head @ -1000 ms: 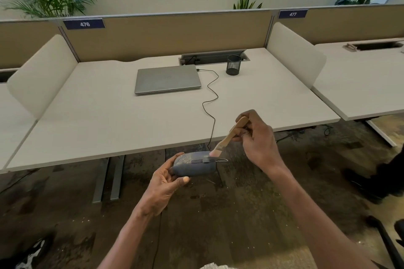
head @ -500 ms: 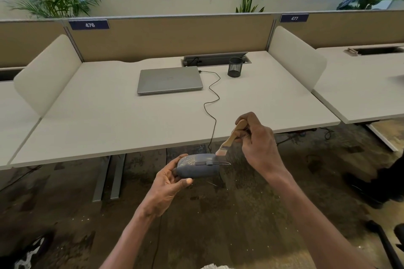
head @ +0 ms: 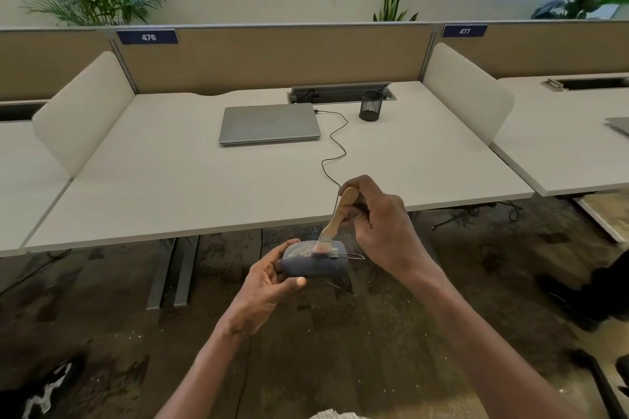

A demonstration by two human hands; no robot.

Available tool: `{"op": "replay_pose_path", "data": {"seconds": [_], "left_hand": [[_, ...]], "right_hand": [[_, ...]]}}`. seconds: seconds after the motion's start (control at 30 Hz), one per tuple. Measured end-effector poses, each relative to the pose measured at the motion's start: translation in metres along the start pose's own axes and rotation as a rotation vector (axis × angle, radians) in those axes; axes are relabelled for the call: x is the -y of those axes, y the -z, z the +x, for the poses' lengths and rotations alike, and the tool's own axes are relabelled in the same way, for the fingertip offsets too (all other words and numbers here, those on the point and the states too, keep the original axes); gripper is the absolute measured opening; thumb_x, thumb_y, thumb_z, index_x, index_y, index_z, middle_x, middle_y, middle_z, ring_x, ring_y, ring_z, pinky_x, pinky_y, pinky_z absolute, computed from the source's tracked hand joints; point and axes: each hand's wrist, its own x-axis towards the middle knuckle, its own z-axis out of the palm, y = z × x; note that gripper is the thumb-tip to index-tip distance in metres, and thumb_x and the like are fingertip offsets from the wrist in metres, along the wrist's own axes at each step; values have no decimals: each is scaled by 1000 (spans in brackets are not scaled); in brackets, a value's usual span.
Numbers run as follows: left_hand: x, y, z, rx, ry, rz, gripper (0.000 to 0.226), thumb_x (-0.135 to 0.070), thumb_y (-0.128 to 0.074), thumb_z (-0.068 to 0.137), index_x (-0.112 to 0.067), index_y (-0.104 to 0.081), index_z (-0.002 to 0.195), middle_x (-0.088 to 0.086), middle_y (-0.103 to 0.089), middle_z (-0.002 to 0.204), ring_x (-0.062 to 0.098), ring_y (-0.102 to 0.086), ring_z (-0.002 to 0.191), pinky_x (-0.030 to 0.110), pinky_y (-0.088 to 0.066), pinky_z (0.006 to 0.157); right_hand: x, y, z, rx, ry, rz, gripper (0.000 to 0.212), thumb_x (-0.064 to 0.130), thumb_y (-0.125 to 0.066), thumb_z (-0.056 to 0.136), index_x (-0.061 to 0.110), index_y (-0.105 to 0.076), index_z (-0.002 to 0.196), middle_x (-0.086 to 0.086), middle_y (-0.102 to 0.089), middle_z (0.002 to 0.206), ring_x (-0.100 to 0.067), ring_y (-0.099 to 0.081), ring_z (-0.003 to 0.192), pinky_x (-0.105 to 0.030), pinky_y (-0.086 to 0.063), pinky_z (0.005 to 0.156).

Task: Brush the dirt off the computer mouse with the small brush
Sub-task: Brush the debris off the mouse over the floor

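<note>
Since a second ago the brush (head: 335, 219) bristles have shifted from the front end toward the middle of the mouse (head: 313, 260), indicating that sweeping is under way; pale specks remain on top. The left hand (head: 269, 286) grips the mouse in the air before the worktop (head: 170, 194). The right hand (head: 381, 224) pinches the brush handle. Count: one mouse, one brush, one closed laptop (head: 269, 124), one mesh cup (head: 371, 105).

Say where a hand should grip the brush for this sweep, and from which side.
Grip the brush on its wooden handle, upper half, coming from the right as the right hand does. The handle tilts up and away from the mouse, held in the left hand, leaving the bristles free on top.
</note>
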Motion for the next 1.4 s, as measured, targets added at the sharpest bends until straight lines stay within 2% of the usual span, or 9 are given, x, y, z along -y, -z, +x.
{"op": "replay_pose_path", "data": {"seconds": [0.1, 0.2, 0.43, 0.57, 0.7, 0.8, 0.9, 1.13, 1.4], "left_hand": [[0, 0, -1, -10, -11, 22, 77, -10, -78, 74, -20, -48, 145, 9, -55, 143, 19, -59, 130, 35, -54, 105], [3, -1, -2, -15, -14, 23, 76, -11, -78, 75, -22, -49, 144, 8, -54, 143, 19, -60, 130, 38, -53, 105], [7, -2, -2, -4, -18, 59, 74, -12, -80, 75, -25, -51, 141, 5, -54, 143, 17, -59, 129, 32, -55, 101], [9, -3, -1, -5, -15, 54, 75, -12, -81, 75, -25, -50, 142, 5, -54, 144, 18, -59, 130, 35, -54, 104], [9, -4, 0, 19, -14, 72, 80, -19, -85, 72, -25, -50, 144, 4, -55, 144, 18, -57, 132, 38, -53, 106], [9, -7, 2, 15, -11, 68, 83, -25, -89, 67, -26, -51, 142, 3, -56, 142, 19, -58, 131, 37, -53, 105], [9, -8, 3, 26, -9, 59, 80, -18, -86, 71, -25, -50, 142, 5, -55, 143, 19, -59, 131, 35, -54, 104], [9, -5, 5, 26, -12, 34, 82, -23, -89, 67, -26, -53, 141, 4, -58, 141, 21, -58, 132, 33, -55, 102], [12, -3, 9, 46, -18, 37, 72, -6, -83, 76, -28, -56, 139, 3, -59, 141, 21, -58, 132, 29, -55, 99]], "right_hand": [[4, -5, -1, 91, 22, 2, 33, -4, -61, 93, 21, -51, 111, 4, -67, 92, 1, -68, 84, -12, -57, 70], [7, -8, 1, 62, 34, -20, 34, -6, -59, 93, 20, -50, 113, 2, -66, 90, -8, -70, 82, -11, -56, 68], [11, -11, 1, 135, 60, -53, 33, -3, -61, 93, 21, -50, 113, 2, -65, 88, -8, -67, 76, -9, -53, 65], [10, -9, 5, 85, 17, -5, 32, -6, -60, 92, 18, -52, 112, 4, -64, 88, 3, -64, 75, -5, -50, 65], [7, -8, 6, 138, -8, -42, 39, -7, -59, 92, 24, -49, 113, 1, -65, 88, -9, -70, 78, -16, -58, 66], [6, -9, 9, 125, -30, -55, 37, -8, -58, 92, 20, -50, 116, -2, -66, 90, -17, -71, 83, -19, -58, 65], [5, -7, 13, 113, -50, -33, 36, -7, -59, 93, 17, -50, 118, -3, -67, 96, -16, -72, 90, -26, -62, 72], [3, -6, 19, 137, -36, -15, 36, -8, -55, 94, 20, -50, 116, -1, -65, 94, -10, -71, 88, -23, -61, 73], [-3, -10, 24, 82, -47, -17, 35, -10, -56, 93, 16, -50, 116, -1, -65, 94, -11, -71, 87, -24, -61, 73]]}}
